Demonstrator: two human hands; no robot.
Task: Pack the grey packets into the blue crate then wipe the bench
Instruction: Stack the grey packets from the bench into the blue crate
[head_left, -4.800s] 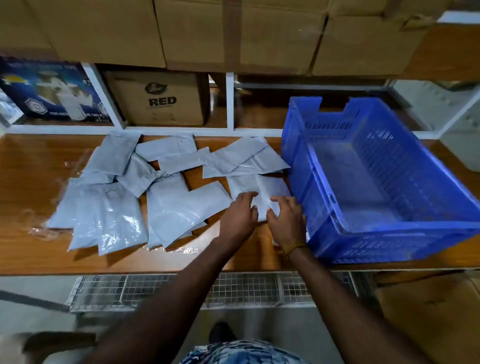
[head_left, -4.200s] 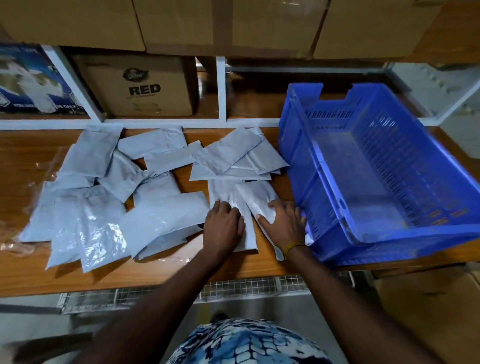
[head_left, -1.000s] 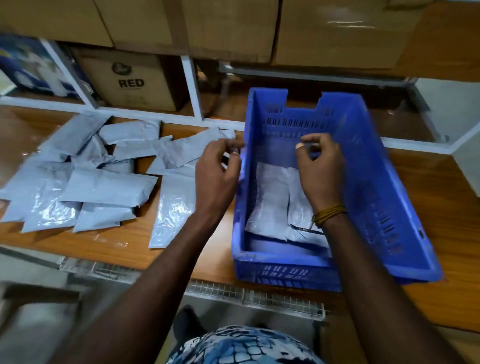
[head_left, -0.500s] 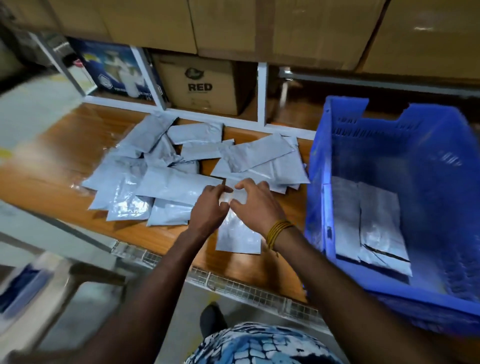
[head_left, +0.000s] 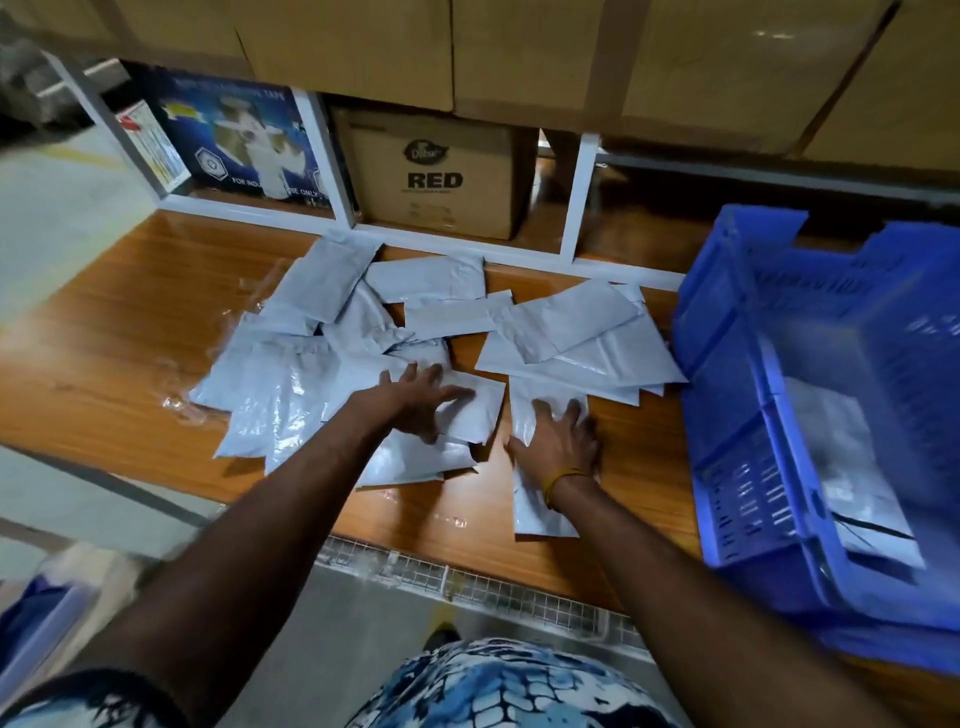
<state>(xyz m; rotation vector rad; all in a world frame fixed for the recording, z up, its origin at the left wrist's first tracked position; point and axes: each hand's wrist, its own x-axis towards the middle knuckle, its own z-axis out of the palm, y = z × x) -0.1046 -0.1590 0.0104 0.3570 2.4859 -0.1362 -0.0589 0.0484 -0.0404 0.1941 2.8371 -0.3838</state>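
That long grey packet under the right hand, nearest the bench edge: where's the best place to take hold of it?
Probably its near short end. The packet lies flat, lengthwise toward the person, and that end reaches almost to the bench edge, clear of the other packets. The right hand already lies flat on its middle. Slide it back and pinch that end from the front.

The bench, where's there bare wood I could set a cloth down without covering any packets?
The bench is bare left of the grey packets, out to its left edge. A narrower bare strip runs along the front edge below the left hand and right hand. The middle, up to the blue crate, is crowded.
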